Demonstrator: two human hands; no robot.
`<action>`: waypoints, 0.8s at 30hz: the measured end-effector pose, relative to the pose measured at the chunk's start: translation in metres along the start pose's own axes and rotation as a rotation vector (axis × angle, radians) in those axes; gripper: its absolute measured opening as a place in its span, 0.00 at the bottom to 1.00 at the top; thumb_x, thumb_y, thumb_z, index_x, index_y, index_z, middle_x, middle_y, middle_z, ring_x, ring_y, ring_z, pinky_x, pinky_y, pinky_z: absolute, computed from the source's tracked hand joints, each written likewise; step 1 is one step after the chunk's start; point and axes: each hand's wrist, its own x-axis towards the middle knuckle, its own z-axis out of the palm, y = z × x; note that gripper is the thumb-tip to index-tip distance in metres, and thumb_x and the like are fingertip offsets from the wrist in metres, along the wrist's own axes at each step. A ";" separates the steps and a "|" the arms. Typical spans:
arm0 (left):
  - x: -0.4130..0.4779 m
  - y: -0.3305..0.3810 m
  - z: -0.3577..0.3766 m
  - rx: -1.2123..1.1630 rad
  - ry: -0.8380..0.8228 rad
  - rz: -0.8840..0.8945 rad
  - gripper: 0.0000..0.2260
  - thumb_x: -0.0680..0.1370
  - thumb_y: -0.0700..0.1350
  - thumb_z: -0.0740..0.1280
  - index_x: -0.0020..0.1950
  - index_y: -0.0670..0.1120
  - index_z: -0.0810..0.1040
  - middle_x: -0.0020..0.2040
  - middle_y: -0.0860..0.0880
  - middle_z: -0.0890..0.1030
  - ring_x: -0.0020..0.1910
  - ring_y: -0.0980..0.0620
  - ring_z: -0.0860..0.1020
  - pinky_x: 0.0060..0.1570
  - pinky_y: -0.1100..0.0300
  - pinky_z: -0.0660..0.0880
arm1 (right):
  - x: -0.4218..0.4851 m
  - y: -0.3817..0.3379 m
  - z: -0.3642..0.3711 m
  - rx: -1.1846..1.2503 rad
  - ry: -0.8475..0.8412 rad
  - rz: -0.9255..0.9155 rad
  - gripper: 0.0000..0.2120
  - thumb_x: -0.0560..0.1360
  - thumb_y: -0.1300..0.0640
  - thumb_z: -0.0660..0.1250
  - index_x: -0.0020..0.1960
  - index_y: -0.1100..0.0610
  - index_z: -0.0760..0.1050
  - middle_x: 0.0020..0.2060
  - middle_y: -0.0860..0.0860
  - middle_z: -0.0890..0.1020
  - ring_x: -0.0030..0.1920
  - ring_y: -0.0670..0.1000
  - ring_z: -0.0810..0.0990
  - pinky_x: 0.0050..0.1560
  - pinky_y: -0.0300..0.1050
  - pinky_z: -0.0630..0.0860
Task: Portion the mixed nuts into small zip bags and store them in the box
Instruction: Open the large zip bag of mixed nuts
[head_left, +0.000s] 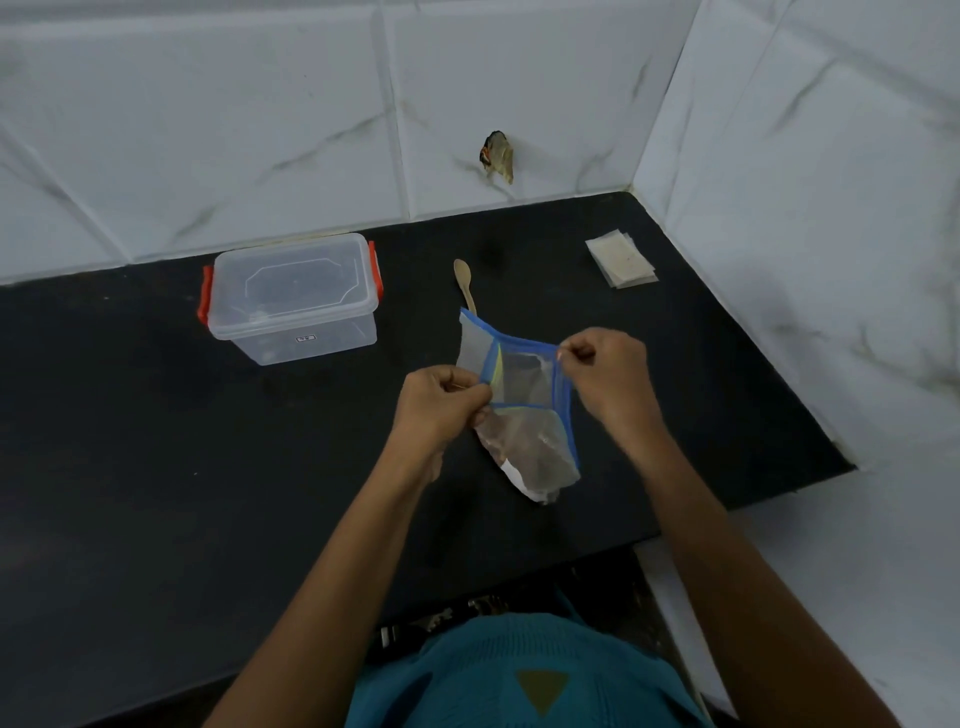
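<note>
A clear zip bag (524, 384) with a blue zip strip is held over the black counter (156, 415), its mouth pulled apart. My left hand (441, 400) pinches the near-left lip and my right hand (608, 369) pinches the far-right lip. Brownish contents show through its lower part (535, 452), which rests on the counter. A clear plastic box (293, 299) with a lid and red latches stands at the back left. A wooden spoon (464, 283) lies behind the bag. A small stack of empty zip bags (621, 257) lies at the back right.
White marbled tile walls close the counter at the back and right. A small dark patch (497, 156) marks the back wall. The counter's front edge runs close to my body, and its right end stops at the tiled ledge.
</note>
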 end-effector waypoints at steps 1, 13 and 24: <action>-0.001 -0.001 0.000 0.012 0.005 0.005 0.05 0.74 0.34 0.65 0.40 0.43 0.76 0.33 0.47 0.77 0.27 0.60 0.74 0.28 0.71 0.72 | 0.003 0.000 -0.004 0.015 -0.032 -0.001 0.05 0.76 0.62 0.64 0.50 0.61 0.77 0.41 0.50 0.77 0.33 0.38 0.72 0.31 0.25 0.69; 0.003 0.004 -0.031 0.381 0.154 0.127 0.05 0.73 0.42 0.68 0.39 0.48 0.73 0.39 0.49 0.77 0.38 0.55 0.75 0.39 0.59 0.74 | 0.036 0.016 -0.035 -0.183 -0.037 -0.023 0.07 0.74 0.65 0.66 0.51 0.63 0.78 0.46 0.58 0.81 0.41 0.48 0.76 0.46 0.40 0.74; 0.010 0.005 -0.043 0.495 0.066 0.147 0.10 0.73 0.39 0.69 0.52 0.47 0.72 0.52 0.49 0.74 0.48 0.55 0.73 0.43 0.63 0.71 | 0.043 0.020 -0.040 -0.123 -0.064 -0.015 0.08 0.73 0.64 0.66 0.52 0.62 0.77 0.45 0.54 0.79 0.40 0.43 0.76 0.46 0.37 0.72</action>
